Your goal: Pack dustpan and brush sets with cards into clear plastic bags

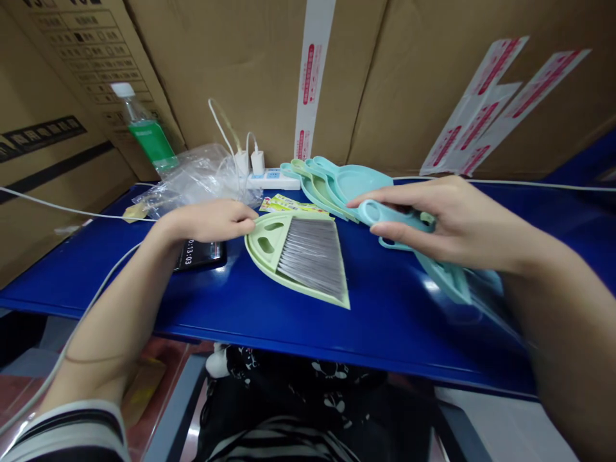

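Note:
A pale green dustpan (260, 260) lies on the blue table, with a matching hand brush (312, 256) nested in it, grey bristles facing up. My left hand (216, 221) is closed at the dustpan's handle end, thumb against it. On the other side, my right hand (457, 221) is closed around the light blue handle (380, 215) of a hand brush; its bristles are hidden behind the hand. More light blue plastic (445, 279) shows below the right palm, partly covered. Between the hands and farther back, several light blue and green dustpans (363, 183) lie overlapped.
Crumpled clear plastic bags (192, 179) and a green-labelled bottle (151, 138) stand back left. A power strip (274, 179) with white plugs sits against the cardboard (231, 58). A phone (205, 253) lies by the left wrist, yellow printed cards (289, 204) behind the dustpan. White cables cross left.

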Available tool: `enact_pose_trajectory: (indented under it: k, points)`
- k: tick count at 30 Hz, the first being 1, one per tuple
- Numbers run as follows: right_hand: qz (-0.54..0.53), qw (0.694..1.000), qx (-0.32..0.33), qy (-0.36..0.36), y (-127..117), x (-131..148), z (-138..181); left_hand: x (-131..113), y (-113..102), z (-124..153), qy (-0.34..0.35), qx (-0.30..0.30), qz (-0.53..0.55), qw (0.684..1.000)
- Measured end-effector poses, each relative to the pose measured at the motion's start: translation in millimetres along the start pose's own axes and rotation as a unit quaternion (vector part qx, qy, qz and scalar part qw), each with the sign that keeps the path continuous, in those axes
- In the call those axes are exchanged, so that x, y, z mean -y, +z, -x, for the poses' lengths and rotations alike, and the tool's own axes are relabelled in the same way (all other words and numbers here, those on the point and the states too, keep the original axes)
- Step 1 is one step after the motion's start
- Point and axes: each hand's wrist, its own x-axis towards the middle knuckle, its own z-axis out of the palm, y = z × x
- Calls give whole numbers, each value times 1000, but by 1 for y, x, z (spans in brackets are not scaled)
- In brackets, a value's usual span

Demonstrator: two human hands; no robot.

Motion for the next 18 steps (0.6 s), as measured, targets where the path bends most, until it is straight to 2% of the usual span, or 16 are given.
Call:
enact_pose_trajectory:
  k: [4,11,15,18]
  points:
    - [65,998,6,16,3,-13,0,-16,9,-8,47,20,13,999]
    - [145,986,71,29,11,-40,-2,-25,22,-14,85,16,19,996]
    - [216,964,124,88,10,-38,-2,-24,25,-15,97,18,16,995]
    - [221,955,145,137,7,-31,-2,-23,27,-16,107,43,16,993]
